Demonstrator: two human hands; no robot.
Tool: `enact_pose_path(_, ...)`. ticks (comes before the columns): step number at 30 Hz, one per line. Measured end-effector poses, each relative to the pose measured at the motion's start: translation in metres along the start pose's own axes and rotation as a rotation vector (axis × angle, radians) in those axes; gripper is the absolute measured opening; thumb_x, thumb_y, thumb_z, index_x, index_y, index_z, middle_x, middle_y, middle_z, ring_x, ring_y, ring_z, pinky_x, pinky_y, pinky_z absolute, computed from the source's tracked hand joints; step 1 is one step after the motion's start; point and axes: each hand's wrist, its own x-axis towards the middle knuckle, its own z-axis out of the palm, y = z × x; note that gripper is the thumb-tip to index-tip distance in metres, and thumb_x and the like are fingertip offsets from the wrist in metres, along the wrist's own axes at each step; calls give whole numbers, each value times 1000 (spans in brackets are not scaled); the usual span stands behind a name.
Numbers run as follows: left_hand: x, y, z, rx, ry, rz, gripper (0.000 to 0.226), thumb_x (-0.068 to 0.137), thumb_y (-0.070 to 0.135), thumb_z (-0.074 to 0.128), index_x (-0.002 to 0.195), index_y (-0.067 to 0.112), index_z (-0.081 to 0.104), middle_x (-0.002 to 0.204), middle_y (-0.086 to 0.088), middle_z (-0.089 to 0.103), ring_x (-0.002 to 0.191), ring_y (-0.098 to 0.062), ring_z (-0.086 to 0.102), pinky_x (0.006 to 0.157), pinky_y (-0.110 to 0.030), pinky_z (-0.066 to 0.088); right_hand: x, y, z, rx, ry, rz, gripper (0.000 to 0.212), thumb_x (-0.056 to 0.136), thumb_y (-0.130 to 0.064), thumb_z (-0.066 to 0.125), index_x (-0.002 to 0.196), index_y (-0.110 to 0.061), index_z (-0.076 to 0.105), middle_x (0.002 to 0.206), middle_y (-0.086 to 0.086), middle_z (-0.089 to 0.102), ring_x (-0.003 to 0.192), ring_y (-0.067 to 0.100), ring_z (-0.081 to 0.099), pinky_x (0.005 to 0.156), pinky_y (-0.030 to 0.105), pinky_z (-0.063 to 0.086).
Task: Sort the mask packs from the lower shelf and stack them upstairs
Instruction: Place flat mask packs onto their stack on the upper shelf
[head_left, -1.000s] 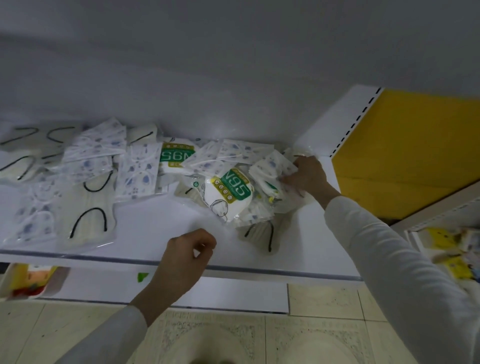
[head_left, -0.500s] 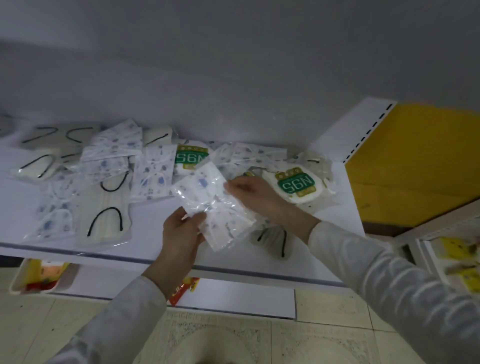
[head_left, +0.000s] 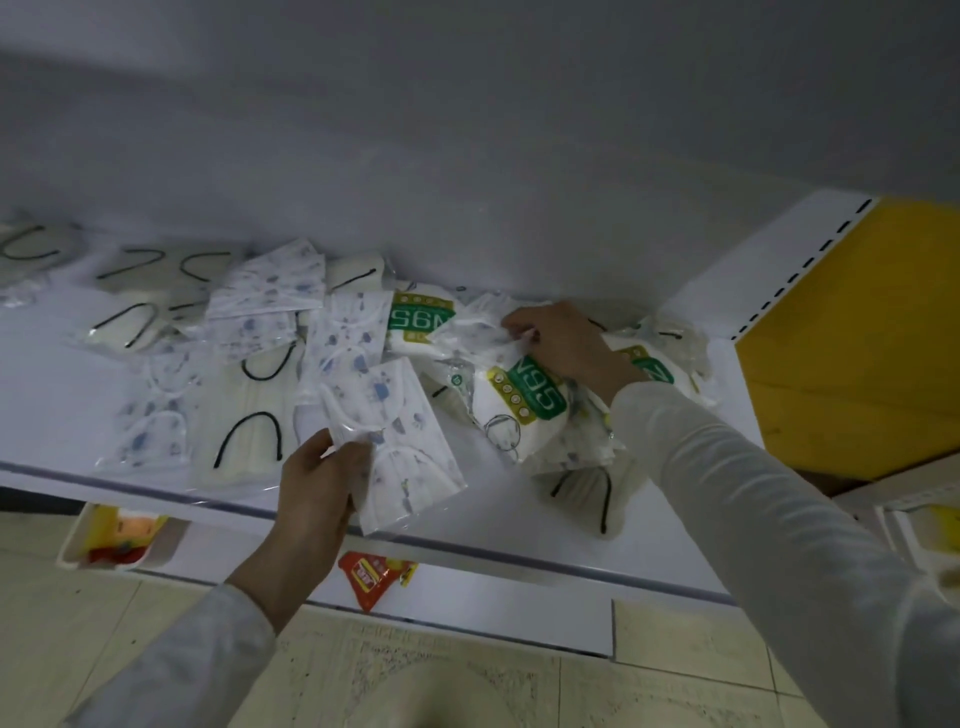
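Several mask packs lie scattered on the white shelf (head_left: 78, 395). My left hand (head_left: 317, 488) grips a clear pack of blue-printed white masks (head_left: 400, 441) above the shelf's front edge. My right hand (head_left: 561, 343) reaches into the pile at the right and pinches another clear printed pack (head_left: 483, 332). A green-labelled N95 pack (head_left: 524, 405) lies just in front of that hand. A second N95 pack (head_left: 415, 322) sits behind, and a third (head_left: 654, 369) is partly hidden by my right wrist. Cream masks with black ear loops (head_left: 249, 431) lie at the left.
A yellow side panel (head_left: 852, 332) closes the shelf on the right. Below the shelf edge are a white tray with red and yellow items (head_left: 119, 535) and a red snack packet (head_left: 374, 577). Tiled floor (head_left: 467, 691) lies beneath.
My right hand let go of the printed pack and reached back into the right-hand pile, where it pinches another pack. My left hand now holds the printed pack alone.
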Motion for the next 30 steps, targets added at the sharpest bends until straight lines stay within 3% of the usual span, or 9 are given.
enact_pose_path(4,-2,-2,0,7,-14,5,15,86,3,59,90,16,66,86,-4,71,80,-23,68,52,-29,54,2,-2,-1,-133,-185,-166,55,80,8,51,125,-24,58,132,4,59,112,26,58,91,32,46)
enact_pose_path(7,-4,-3,0,37,-18,8,16,88,5,56,91,18,65,87,-6,70,79,-26,67,45,-29,53,6,-4,0,-227,-116,-275,54,82,7,52,128,-22,55,139,1,53,122,24,52,100,36,42)
enact_pose_path(12,-3,-4,-2,68,-38,18,20,88,3,56,90,22,64,76,1,73,79,-25,67,59,-33,53,11,-12,8,-218,-47,-222,38,98,-14,43,133,-23,51,133,6,57,117,25,55,98,37,45)
enact_pose_path(16,-2,-6,-3,49,-42,1,20,88,1,56,93,18,65,95,-9,71,89,-30,67,74,-41,55,13,-23,17,-265,-14,-241,36,97,-18,45,132,-18,52,126,9,59,109,27,59,89,39,49)
enact_pose_path(21,-2,-11,-4,-5,-70,-29,20,89,0,54,96,14,65,99,-12,71,92,-31,68,76,-44,55,17,-30,16,-368,-72,-290,33,93,-17,52,126,-14,56,113,10,63,97,26,63,80,36,52)
enact_pose_path(23,-3,-13,-4,-36,-72,-23,22,89,-1,53,102,14,64,100,-10,71,92,-29,68,74,-41,55,18,-33,17,-474,0,-310,28,92,-14,53,120,-13,58,99,7,67,83,23,65,70,33,52)
enact_pose_path(26,-4,-15,-4,-100,-60,0,24,91,1,52,107,17,60,102,-5,68,92,-24,66,70,-37,52,13,-42,16,-492,192,-349,24,72,-12,77,94,-9,68,59,1,62,44,17,55,43,21,40)
enact_pose_path(28,-5,-16,-1,-121,-36,11,23,92,3,53,103,23,58,103,-3,66,92,-22,64,70,-37,51,-2,-52,9,-450,354,-425,25,59,-10,77,83,-9,72,45,-1,54,32,14,45,39,14,29)
enact_pose_path(30,-6,-17,7,-154,-18,17,24,93,4,52,101,27,57,105,-2,65,97,-23,64,78,-41,52,-27,-71,3,-392,517,-496,26,58,-10,67,84,-9,73,45,-1,54,33,14,45,40,14,29)
